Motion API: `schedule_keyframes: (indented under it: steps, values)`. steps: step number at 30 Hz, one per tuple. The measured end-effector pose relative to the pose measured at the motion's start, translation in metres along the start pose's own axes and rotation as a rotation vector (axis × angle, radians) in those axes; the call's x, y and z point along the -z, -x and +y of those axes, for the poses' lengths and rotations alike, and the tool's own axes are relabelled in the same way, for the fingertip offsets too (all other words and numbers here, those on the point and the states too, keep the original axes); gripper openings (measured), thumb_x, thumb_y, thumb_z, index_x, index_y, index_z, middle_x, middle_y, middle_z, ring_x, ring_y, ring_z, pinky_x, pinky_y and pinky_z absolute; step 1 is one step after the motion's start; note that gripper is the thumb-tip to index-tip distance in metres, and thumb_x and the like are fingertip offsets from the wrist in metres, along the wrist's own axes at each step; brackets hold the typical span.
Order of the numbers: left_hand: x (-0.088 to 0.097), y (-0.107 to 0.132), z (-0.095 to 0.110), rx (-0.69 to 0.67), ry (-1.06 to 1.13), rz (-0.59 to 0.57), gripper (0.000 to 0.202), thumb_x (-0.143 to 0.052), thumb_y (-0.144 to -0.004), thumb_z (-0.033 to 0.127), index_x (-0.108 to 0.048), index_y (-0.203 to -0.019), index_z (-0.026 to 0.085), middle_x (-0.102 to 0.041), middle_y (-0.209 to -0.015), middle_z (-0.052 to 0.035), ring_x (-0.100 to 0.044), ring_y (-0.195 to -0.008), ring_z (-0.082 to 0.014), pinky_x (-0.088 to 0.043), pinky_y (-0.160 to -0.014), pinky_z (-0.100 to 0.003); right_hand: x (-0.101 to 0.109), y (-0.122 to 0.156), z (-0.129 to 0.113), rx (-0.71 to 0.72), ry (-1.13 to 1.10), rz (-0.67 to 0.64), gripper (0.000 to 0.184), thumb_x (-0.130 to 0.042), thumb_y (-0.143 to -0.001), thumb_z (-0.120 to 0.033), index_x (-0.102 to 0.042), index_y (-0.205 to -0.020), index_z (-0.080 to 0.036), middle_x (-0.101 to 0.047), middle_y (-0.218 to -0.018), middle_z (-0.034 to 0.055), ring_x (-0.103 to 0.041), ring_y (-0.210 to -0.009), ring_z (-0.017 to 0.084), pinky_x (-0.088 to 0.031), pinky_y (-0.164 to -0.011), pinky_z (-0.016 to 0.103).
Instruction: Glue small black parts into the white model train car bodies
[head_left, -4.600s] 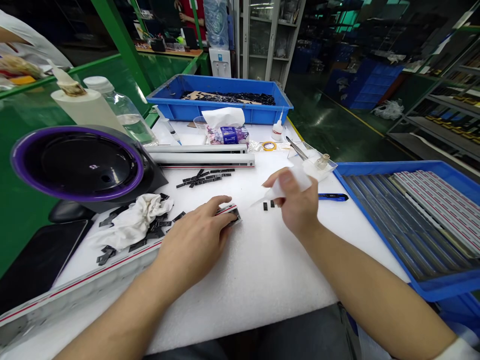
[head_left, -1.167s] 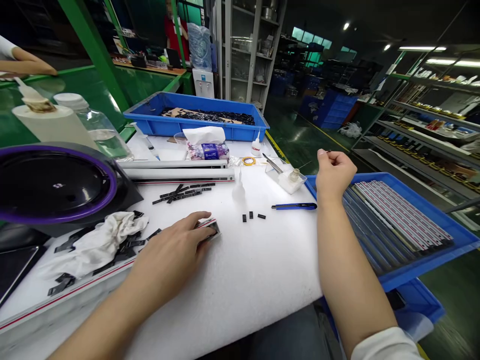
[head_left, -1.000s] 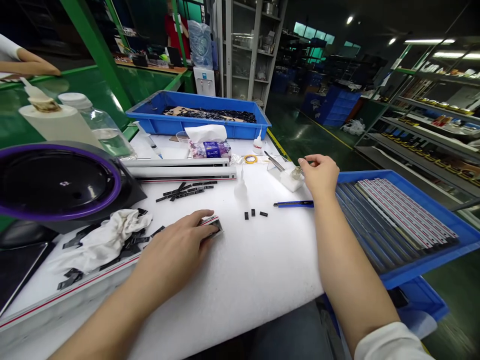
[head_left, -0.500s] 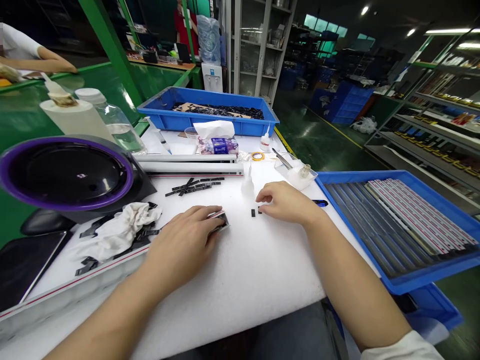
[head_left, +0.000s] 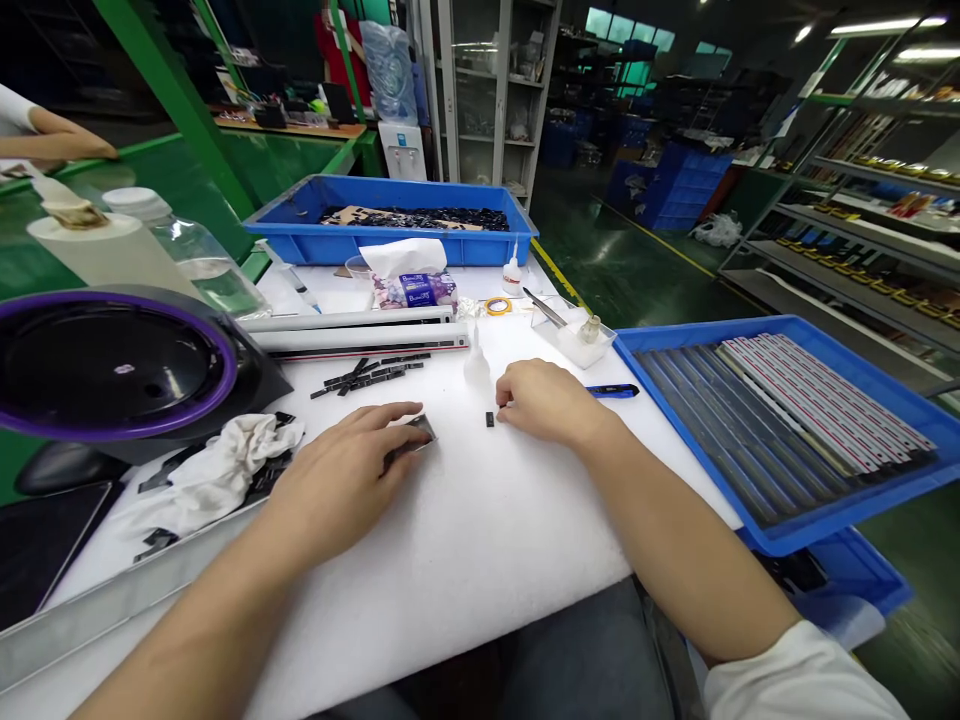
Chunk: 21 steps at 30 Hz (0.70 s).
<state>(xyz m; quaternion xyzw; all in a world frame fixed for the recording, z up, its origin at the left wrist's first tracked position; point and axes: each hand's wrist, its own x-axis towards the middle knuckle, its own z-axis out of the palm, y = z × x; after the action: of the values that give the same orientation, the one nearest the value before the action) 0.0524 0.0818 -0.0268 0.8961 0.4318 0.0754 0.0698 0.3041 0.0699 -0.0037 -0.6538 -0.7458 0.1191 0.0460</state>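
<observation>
My left hand (head_left: 341, 475) is closed over the end of a long grey metal channel (head_left: 150, 585), which runs back under my forearm to the left table edge. The channel's open end shows just past my fingers. My right hand (head_left: 544, 402) rests on the white table with thumb and fingers pinched low at the surface, on a small black piece that they almost wholly cover. Just left of those fingertips lies another small black piece (head_left: 490, 419). A translucent dropper bottle (head_left: 476, 366) stands right behind it. Several black strips (head_left: 367, 375) lie beyond my left hand.
A white cloth (head_left: 225, 465) lies over black parts at left, near a purple-rimmed round black device (head_left: 112, 370). Two white profiles (head_left: 360, 340), a tissue pack (head_left: 415, 290) and a blue bin (head_left: 375, 243) stand behind. At right are a blue cutter (head_left: 613, 391) and a blue tray (head_left: 750, 535) of profiles.
My left hand has rolled the channel, so its red-lined face has turned out of sight and grey metal shows. My right fingers have closed over one of the two small black pieces. The view has shifted right.
</observation>
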Motion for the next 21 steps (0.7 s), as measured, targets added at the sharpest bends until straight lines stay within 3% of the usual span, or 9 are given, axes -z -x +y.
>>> schedule_keyframes:
  steps: [5, 10, 14, 18, 21]
  values:
    - [-0.002, -0.001, -0.004, 0.038, 0.023, -0.028, 0.035, -0.04, -0.09, 0.046, -0.067, -0.112, 0.041, -0.053, -0.141, 0.0086, -0.056, -0.122, -0.0283, -0.053, -0.093, -0.048, 0.003, 0.004, -0.002, 0.087, -0.032, 0.029, 0.017, -0.058, -0.072, -0.012, -0.068, -0.08, -0.022, -0.069, -0.091, 0.0017, -0.06, -0.083, 0.016, -0.033, -0.06, 0.026]
    - [-0.001, -0.004, -0.009, 0.008, 0.098, -0.062, 0.035, -0.041, -0.091, 0.046, -0.07, -0.109, 0.038, -0.052, -0.143, 0.0074, -0.058, -0.12, -0.0259, -0.053, -0.096, -0.042, 0.005, 0.008, -0.005, 0.116, -0.118, -0.034, 0.009, -0.059, -0.074, -0.016, -0.067, -0.074, -0.021, -0.068, -0.083, 0.0033, -0.058, -0.07, 0.013, -0.032, -0.055, 0.024]
    - [-0.001, 0.001, -0.005, -0.001, 0.028, -0.002, 0.034, -0.043, -0.091, 0.046, -0.07, -0.109, 0.037, -0.054, -0.141, 0.006, -0.057, -0.121, -0.0276, -0.053, -0.096, -0.045, 0.004, 0.007, -0.002, 0.152, -0.17, -0.031, 0.007, -0.06, -0.072, -0.017, -0.065, -0.069, -0.021, -0.067, -0.076, 0.0011, -0.057, -0.067, 0.012, -0.034, -0.054, 0.023]
    - [-0.004, 0.008, 0.013, -0.063, -0.1, 0.074, 0.036, -0.045, -0.09, 0.038, -0.069, -0.114, 0.026, -0.058, -0.138, -0.0034, -0.054, -0.125, -0.0305, -0.05, -0.101, -0.05, 0.004, 0.002, 0.005, 0.135, -0.268, 0.05, 0.007, -0.06, -0.072, -0.017, -0.065, -0.068, -0.021, -0.067, -0.073, -0.0014, -0.056, -0.066, 0.011, -0.034, -0.053, 0.022]
    - [-0.011, 0.008, 0.036, -0.127, -0.12, 0.1, 0.037, -0.047, -0.09, 0.032, -0.068, -0.116, 0.017, -0.05, -0.145, -0.0133, -0.046, -0.133, -0.0326, -0.046, -0.106, -0.051, 0.003, -0.003, 0.011, 0.103, -0.34, 0.149, 0.007, -0.061, -0.075, -0.019, -0.066, -0.07, -0.02, -0.067, -0.072, -0.0022, -0.056, -0.067, 0.01, -0.036, -0.057, 0.021]
